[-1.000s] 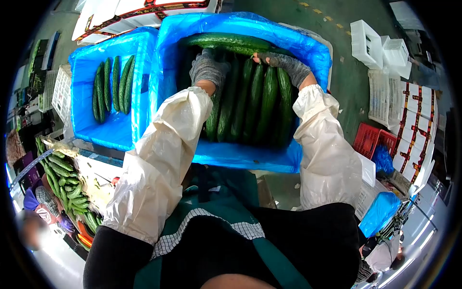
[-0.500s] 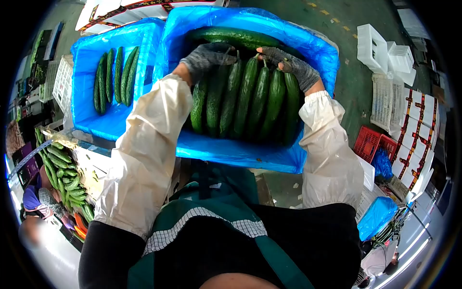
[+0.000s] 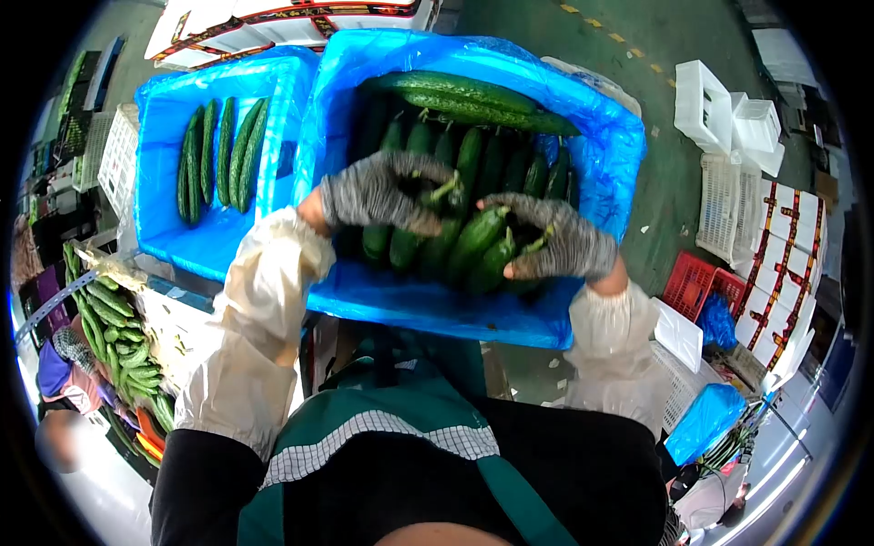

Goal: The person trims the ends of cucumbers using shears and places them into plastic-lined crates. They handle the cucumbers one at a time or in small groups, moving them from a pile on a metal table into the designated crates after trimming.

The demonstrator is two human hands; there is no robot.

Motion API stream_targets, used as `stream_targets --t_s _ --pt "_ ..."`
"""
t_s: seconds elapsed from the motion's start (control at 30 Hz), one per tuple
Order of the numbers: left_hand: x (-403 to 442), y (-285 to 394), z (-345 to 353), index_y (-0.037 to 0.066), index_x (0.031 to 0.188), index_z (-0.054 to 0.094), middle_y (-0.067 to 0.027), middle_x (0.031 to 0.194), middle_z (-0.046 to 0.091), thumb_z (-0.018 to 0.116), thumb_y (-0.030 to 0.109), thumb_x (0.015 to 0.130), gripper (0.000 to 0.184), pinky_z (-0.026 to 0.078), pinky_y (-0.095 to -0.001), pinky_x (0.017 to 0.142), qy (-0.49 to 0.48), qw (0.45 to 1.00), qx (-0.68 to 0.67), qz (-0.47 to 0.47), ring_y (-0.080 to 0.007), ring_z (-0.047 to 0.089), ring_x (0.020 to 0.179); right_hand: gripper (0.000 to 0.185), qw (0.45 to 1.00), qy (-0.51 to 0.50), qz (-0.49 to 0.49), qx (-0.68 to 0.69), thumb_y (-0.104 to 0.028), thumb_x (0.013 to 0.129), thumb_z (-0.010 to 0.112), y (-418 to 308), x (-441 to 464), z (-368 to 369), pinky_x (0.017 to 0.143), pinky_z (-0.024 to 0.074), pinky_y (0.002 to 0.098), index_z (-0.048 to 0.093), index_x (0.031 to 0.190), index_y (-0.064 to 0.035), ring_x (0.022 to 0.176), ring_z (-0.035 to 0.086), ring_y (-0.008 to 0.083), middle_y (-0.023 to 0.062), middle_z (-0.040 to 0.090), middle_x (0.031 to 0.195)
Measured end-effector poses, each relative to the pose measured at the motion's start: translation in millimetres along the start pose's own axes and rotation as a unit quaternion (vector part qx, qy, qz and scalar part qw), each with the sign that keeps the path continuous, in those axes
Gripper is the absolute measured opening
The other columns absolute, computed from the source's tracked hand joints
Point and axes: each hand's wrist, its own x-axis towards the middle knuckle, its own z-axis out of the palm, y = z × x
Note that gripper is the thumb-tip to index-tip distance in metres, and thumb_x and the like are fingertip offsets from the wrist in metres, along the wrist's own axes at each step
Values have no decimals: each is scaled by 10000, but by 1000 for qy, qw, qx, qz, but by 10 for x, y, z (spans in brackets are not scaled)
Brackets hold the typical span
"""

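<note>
My left hand, in a grey knit glove with bare fingertips, curls around a cucumber whose stem end pokes out past the fingers. Fingers and thumb of my right hand, gloved alike, close around the stem ends of cucumbers. Both hands are over the near half of a large crate lined with blue plastic. Behind them lies a row of dark green cucumbers. More cucumbers lie crosswise along the far wall. My palms and parts of the held cucumbers are hidden.
A smaller blue-lined crate with several cucumbers stands at the left. Lower left, a heap of cucumbers lies near another person. White foam boxes, a red crate and printed white cartons are at the right.
Both hands have moved from the far ends of the cucumber row toward my body, with cucumber stem ends now in them. Another row of cucumbers shows behind the hands.
</note>
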Motion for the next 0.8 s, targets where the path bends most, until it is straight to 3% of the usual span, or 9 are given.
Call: stream_targets --t_s 0.07,0.1,0.2,0.37,0.43,0.5,0.6,0.63,0.8 --pt "-174 154 158 42 1083 574 -56 1025 610 790 131 610 527 445 -285 850 1 998 57 23 -130 549 942 721 999 51 2 7 -355 640 749 -60 -165 115 837 443 325 437 1239 -102 976 574 257 152 578 1069" --pt "-212 46 255 37 1073 571 -74 1004 614 803 162 591 550 469 -295 816 21 988 95 123 -148 578 902 732 998 59 27 -26 -362 638 749 -144 -234 150 829 451 331 435 1245 -100 963 581 276 156 583 1059" --pt "-385 76 520 39 1099 557 -142 970 609 785 219 613 566 487 -317 759 92 952 223 187 -261 618 844 758 994 88 39 -57 -384 629 748 -280 -339 312 808 469 344 429 1257 -104 923 595 313 163 598 1021" --pt "-478 122 733 60 1010 568 -143 921 603 759 177 564 499 500 -347 663 198 915 299 186 -295 602 775 747 983 134 58 -114 -397 643 729 -404 -324 504 805 477 332 430 1249 -79 929 596 290 164 582 1059" --pt "-524 99 797 56 1013 553 -140 948 598 760 177 551 521 500 -350 671 196 910 313 187 -299 599 805 747 980 138 52 -133 -396 647 726 -453 -331 574 804 478 333 427 1245 -64 928 597 287 166 574 1075" --pt "-577 14 870 49 1038 512 -133 1018 582 764 189 516 596 496 -362 708 191 902 331 201 -310 589 893 845 968 155 36 -195 -344 554 800 -548 -328 657 764 497 339 404 1248 -68 853 621 299 153 596 1017" --pt "-688 1 1002 40 1047 501 -139 1023 580 768 198 516 615 488 -375 732 190 907 325 189 -315 584 927 843 969 132 94 -187 -430 613 737 -636 -318 785 794 484 338 368 1265 -44 939 589 291 163 531 1146" --pt "-696 2 1052 39 1083 490 -151 1025 554 738 228 573 598 479 -401 741 201 902 327 197 -332 566 919 843 969 129 92 -187 -430 613 737 -611 -323 803 794 484 338 368 1265 -44 939 589 291 163 531 1146" --pt "-650 -10 1100 43 1077 497 -152 1040 540 725 224 569 585 484 -394 728 238 894 327 191 -326 562 918 696 970 191 -16 -149 -312 603 753 -499 -263 856 747 500 341 442 1167 -48 888 602 284 138 503 1165"
